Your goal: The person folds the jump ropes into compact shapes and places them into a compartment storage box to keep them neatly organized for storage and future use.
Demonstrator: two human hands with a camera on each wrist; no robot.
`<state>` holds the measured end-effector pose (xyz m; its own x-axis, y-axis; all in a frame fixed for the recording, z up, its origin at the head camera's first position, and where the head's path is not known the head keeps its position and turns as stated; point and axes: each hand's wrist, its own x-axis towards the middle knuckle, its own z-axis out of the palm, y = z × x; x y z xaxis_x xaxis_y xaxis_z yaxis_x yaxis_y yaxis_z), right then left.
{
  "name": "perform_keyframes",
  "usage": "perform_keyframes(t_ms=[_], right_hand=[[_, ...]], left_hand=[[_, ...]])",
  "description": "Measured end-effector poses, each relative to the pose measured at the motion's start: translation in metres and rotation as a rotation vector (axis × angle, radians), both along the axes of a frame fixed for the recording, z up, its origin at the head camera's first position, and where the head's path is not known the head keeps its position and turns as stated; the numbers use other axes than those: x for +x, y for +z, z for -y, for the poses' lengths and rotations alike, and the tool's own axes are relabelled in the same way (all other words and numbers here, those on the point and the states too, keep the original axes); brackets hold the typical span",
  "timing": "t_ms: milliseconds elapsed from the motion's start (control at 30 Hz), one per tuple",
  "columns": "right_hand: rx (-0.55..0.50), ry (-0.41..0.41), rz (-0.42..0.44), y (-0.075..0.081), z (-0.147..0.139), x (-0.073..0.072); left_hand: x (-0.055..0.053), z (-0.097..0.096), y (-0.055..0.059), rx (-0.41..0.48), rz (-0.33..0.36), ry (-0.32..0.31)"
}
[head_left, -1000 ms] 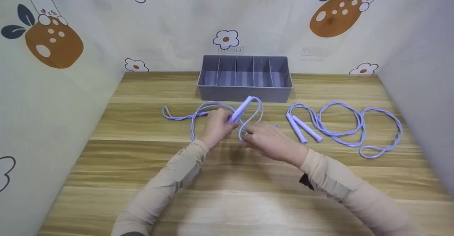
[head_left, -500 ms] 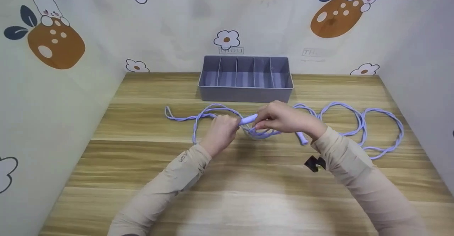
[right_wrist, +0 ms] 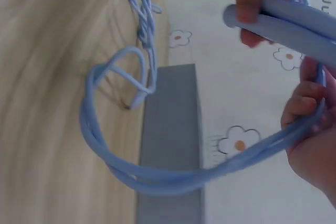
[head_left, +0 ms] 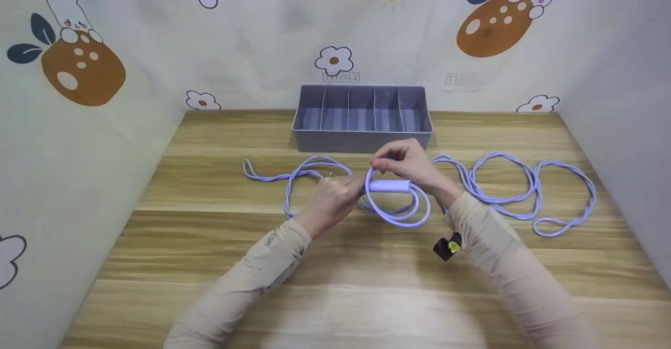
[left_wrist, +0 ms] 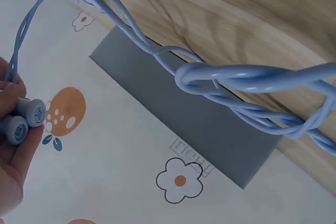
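My left hand [head_left: 331, 202] grips the two smooth lavender handles [head_left: 390, 186] of a jump rope side by side, their free ends sticking out to the right. In the left wrist view the round end caps [left_wrist: 35, 113] of the handles face the camera. My right hand [head_left: 411, 165] pinches the doubled cord [head_left: 401, 224] of the same rope just above the handles. The cord hangs in a loop around and below them. In the right wrist view, the cord [right_wrist: 163, 181] curves away from my right hand [right_wrist: 310, 140]. More cord trails leftward onto the table.
A grey divided box [head_left: 361, 142] with several compartments stands at the back of the wooden table [head_left: 335, 286], against a patterned wall covering. A second lavender jump rope [head_left: 530, 181] lies in loops at right, its handles hidden behind my right arm. A black mount [head_left: 445, 248] is on my right wrist.
The handles have turned from slanting up to lying level in my left hand. My right hand has risen from low beside the cord, passed across the handles' ends, and brought a cord loop around them.
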<state>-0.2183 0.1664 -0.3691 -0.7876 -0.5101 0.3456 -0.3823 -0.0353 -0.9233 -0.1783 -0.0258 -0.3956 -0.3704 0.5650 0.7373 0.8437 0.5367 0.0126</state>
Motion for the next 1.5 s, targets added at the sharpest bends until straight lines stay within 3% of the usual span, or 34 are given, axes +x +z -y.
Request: perform_keyframes(t_ms=[33, 133, 200, 233, 267, 367, 500, 833, 1033, 1133, 1367, 1500], right_hand=[[-0.057, -0.014, 0.048, -0.014, -0.002, -0.006], [-0.167, -0.1, 0.153, -0.023, 0.002, -0.001], [-0.191, -0.165, 0.165, -0.028, 0.005, 0.002], [-0.182, -0.207, 0.149, -0.03, 0.007, 0.003], [-0.154, -0.266, 0.125, -0.022, 0.012, 0.011], [-0.077, -0.381, 0.0, -0.026, 0.015, 0.01], [-0.01, -0.449, -0.135, -0.029, 0.015, 0.009], [0.096, -0.465, -0.141, -0.021, 0.012, 0.024], [0.103, -0.442, -0.228, -0.02, 0.01, 0.027], [0.138, -0.413, -0.244, -0.02, 0.009, 0.027], [0.208, -0.341, -0.237, -0.021, 0.007, 0.028], [0.213, -0.294, -0.114, -0.032, 0.003, 0.022]], left_hand=[[0.0, -0.001, -0.001, 0.017, -0.003, 0.003], [-0.001, -0.002, -0.002, 0.082, 0.02, 0.024], [-0.002, -0.002, -0.004, 0.122, 0.034, 0.06], [-0.003, -0.002, -0.005, 0.138, 0.044, 0.077], [-0.003, -0.003, -0.007, 0.158, 0.062, 0.085], [-0.006, -0.003, -0.012, 0.206, 0.109, 0.119], [-0.008, -0.002, -0.018, 0.278, 0.208, 0.118], [-0.013, 0.003, -0.01, 0.443, 0.378, 0.084], [-0.014, 0.008, -0.011, 0.406, 0.484, 0.059], [-0.015, 0.008, -0.011, 0.397, 0.614, 0.0], [-0.015, 0.01, -0.008, 0.482, 1.011, -0.14], [-0.014, 0.011, -0.006, 0.527, 1.097, -0.182]])
